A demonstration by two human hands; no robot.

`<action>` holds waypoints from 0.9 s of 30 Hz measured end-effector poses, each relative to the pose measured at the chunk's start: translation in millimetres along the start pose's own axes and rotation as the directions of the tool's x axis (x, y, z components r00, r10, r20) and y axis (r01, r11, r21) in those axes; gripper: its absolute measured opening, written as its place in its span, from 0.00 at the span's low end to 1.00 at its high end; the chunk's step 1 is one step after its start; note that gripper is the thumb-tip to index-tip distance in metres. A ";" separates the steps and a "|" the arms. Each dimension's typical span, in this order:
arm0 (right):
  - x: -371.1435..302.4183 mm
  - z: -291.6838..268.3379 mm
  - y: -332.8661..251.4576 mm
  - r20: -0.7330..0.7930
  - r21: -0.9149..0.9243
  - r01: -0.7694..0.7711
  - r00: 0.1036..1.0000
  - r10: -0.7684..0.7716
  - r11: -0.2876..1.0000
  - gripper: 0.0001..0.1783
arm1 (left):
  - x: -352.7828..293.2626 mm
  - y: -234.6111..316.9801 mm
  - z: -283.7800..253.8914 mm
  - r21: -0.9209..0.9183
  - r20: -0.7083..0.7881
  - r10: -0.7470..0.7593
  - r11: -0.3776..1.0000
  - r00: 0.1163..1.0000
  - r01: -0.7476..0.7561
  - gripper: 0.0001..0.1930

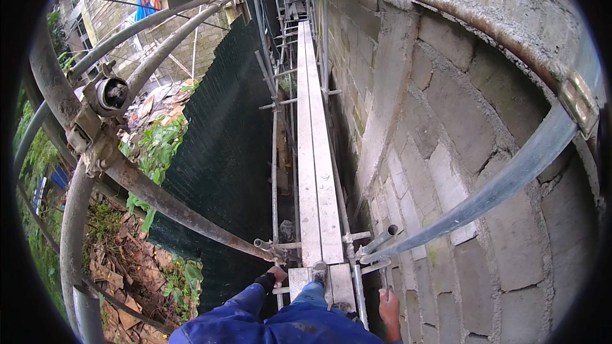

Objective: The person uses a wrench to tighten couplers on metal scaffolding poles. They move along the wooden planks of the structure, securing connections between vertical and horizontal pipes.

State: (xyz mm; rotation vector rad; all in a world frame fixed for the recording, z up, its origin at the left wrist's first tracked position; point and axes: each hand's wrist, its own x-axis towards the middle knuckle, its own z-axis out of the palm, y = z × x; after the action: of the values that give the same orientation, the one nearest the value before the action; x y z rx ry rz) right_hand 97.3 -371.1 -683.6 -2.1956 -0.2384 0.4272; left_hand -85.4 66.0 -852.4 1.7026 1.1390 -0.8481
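Note:
My left hand [278,273] is closed round a scaffold pole at the left edge of the walkway; part of the grip is hidden. At the right, beside the block wall, my right hand [388,306] is closed on a thin grey metal bar [386,278]; whether it is a tool or part of the scaffold cannot be told. Between the hands, my boot [319,271] stands on short pale boards [343,283]. Two long planks [309,153] run straight ahead from there.
A rough block wall [459,185] rises close on the right. Dark green corrugated sheeting [220,153] stands on the left, with a drop beside the planks. A rusty scaffold tube [178,207], a clamp [95,140] and a curved-looking grey tube [484,191] flank the walkway.

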 end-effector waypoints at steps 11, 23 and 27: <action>-175.9 2.9 253.5 0.039 0.541 -0.772 0.418 0.908 0.333 0.11 | -185.8 278.4 18.9 -0.314 -0.054 0.696 0.669 0.716 -0.674 0.30; -193.9 71.8 138.8 -0.472 0.669 -0.384 0.442 0.763 0.636 0.18 | -437.7 585.5 7.6 -0.507 0.002 0.963 -0.231 -0.268 -0.831 0.33; -247.9 135.3 143.8 -0.539 0.660 -0.563 0.105 0.836 0.497 0.17 | -414.3 610.3 26.7 -0.452 -0.056 0.950 -0.298 -0.307 -0.841 0.30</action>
State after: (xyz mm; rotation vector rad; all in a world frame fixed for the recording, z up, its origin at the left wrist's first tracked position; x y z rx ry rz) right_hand -180.5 -438.8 -820.2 -1.7773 1.4606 -0.1629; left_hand 343.2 -203.7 -315.3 1.3820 -0.6755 0.2507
